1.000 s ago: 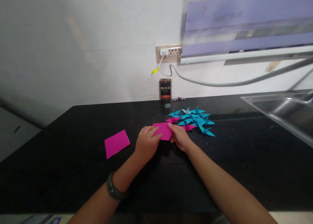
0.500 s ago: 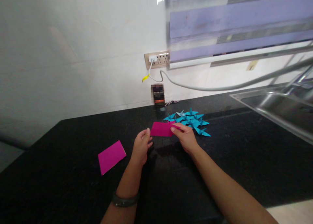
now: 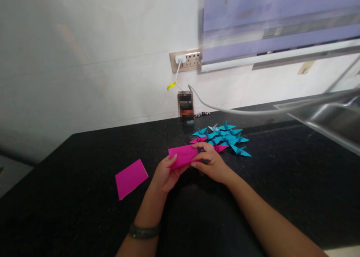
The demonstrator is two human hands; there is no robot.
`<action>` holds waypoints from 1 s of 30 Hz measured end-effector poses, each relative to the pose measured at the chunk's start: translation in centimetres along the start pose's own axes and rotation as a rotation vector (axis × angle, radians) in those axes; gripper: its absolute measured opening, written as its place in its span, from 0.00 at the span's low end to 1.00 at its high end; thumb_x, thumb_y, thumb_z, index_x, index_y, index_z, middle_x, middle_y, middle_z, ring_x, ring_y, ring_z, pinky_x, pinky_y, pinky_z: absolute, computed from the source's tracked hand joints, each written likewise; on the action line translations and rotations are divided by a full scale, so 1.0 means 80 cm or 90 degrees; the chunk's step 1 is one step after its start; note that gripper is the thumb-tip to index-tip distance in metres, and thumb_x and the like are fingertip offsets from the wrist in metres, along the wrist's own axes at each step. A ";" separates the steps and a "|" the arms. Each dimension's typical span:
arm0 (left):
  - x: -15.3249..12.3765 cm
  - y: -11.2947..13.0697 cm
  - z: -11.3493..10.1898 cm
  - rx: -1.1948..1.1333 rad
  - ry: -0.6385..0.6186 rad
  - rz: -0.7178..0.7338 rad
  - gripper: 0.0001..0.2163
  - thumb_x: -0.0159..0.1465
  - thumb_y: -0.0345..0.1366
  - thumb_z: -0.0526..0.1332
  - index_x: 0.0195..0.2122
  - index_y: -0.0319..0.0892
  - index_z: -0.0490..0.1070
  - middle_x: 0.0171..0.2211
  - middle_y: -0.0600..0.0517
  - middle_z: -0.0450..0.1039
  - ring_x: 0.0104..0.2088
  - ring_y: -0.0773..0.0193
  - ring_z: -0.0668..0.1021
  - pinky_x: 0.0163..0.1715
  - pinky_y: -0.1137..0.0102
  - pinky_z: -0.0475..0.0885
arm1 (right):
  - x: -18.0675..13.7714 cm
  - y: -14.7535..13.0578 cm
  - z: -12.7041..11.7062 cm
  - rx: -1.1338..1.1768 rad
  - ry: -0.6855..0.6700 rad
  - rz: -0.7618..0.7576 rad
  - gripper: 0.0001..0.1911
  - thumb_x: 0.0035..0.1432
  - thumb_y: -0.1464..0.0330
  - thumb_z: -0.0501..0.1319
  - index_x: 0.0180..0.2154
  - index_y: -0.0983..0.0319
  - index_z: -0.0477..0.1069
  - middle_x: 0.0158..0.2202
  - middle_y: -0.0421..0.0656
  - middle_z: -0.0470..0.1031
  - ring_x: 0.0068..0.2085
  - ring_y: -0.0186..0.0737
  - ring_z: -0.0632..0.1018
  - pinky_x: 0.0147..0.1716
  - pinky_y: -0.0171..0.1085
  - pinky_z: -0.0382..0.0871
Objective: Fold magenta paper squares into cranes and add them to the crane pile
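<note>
A folded pink sheet of paper (image 3: 183, 156) is held above the counter between both hands. My left hand (image 3: 165, 173) grips its left end, thumb on top and fingers underneath. At the right end, my right hand (image 3: 212, 162) has its fingertips on the upper and lower edges of the paper. Just behind lie blue paper cranes (image 3: 226, 138) in a cluster, with a pink paper crane (image 3: 198, 140) at its left and another pink crane (image 3: 219, 148) partly hidden by my right hand. A pink paper stack (image 3: 131, 179) lies left of my left hand.
The black counter (image 3: 84, 219) runs up to a white wall. A dark, blurred-out box (image 3: 186, 106) stands against the wall beside a beaded string (image 3: 202, 114). Above it, a white cable (image 3: 225, 110) hangs from a wall socket (image 3: 185, 60). A metal sink (image 3: 334, 126) is at the right.
The folded pink paper has come lower and nearer, tilting slightly. My left hand has closed on its left end, and my right fingers have shifted to its edges. Both pink cranes now show more.
</note>
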State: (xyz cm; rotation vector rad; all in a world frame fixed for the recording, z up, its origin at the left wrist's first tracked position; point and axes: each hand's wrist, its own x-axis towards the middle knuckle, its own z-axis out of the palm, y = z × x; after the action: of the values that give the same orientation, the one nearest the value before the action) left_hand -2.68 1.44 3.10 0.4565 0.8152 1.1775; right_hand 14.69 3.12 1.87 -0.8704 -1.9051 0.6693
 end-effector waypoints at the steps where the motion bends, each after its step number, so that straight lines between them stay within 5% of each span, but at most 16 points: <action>1: 0.000 -0.001 -0.001 0.000 -0.017 0.003 0.12 0.57 0.28 0.57 0.43 0.35 0.69 0.36 0.45 0.77 0.36 0.59 0.78 0.41 0.63 0.71 | 0.000 0.001 0.002 0.023 0.035 0.030 0.02 0.48 0.67 0.64 0.28 0.59 0.74 0.46 0.45 0.66 0.50 0.44 0.66 0.51 0.46 0.57; 5: -0.003 -0.006 0.000 0.018 -0.049 0.012 0.11 0.56 0.31 0.59 0.41 0.38 0.71 0.36 0.46 0.76 0.36 0.59 0.78 0.41 0.60 0.70 | 0.003 0.008 0.009 0.166 0.130 0.157 0.07 0.46 0.64 0.65 0.26 0.60 0.70 0.42 0.44 0.67 0.45 0.41 0.69 0.44 0.41 0.64; 10: -0.007 -0.012 0.003 0.050 -0.050 0.081 0.21 0.53 0.48 0.61 0.42 0.37 0.70 0.39 0.44 0.74 0.38 0.57 0.76 0.38 0.62 0.72 | 0.003 0.007 0.014 0.287 0.109 0.327 0.09 0.42 0.64 0.65 0.24 0.61 0.66 0.22 0.37 0.67 0.25 0.34 0.68 0.25 0.34 0.63; 17: -0.004 -0.020 0.006 0.171 0.066 0.143 0.16 0.47 0.35 0.68 0.37 0.37 0.69 0.29 0.51 0.74 0.26 0.67 0.76 0.27 0.72 0.72 | 0.005 -0.003 0.015 0.330 0.116 0.341 0.10 0.39 0.67 0.67 0.24 0.61 0.66 0.21 0.35 0.68 0.23 0.31 0.67 0.23 0.32 0.61; 22: -0.003 -0.022 0.008 0.153 0.072 0.172 0.12 0.48 0.34 0.67 0.34 0.38 0.71 0.27 0.53 0.75 0.26 0.68 0.75 0.30 0.72 0.71 | 0.009 -0.010 0.016 0.469 0.173 0.408 0.22 0.37 0.65 0.68 0.36 0.60 0.65 0.24 0.35 0.70 0.22 0.30 0.69 0.20 0.30 0.62; 30: -0.001 -0.021 0.007 0.190 0.089 0.196 0.13 0.48 0.35 0.67 0.34 0.38 0.71 0.29 0.52 0.74 0.28 0.67 0.75 0.34 0.69 0.70 | 0.006 -0.007 0.014 0.434 0.135 0.440 0.14 0.43 0.60 0.64 0.24 0.65 0.70 0.19 0.37 0.67 0.19 0.27 0.65 0.16 0.27 0.60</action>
State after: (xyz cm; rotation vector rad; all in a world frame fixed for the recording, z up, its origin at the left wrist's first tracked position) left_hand -1.25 0.83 2.31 0.7736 1.0755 1.3882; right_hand 13.35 3.01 2.02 -1.0757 -1.0309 1.4628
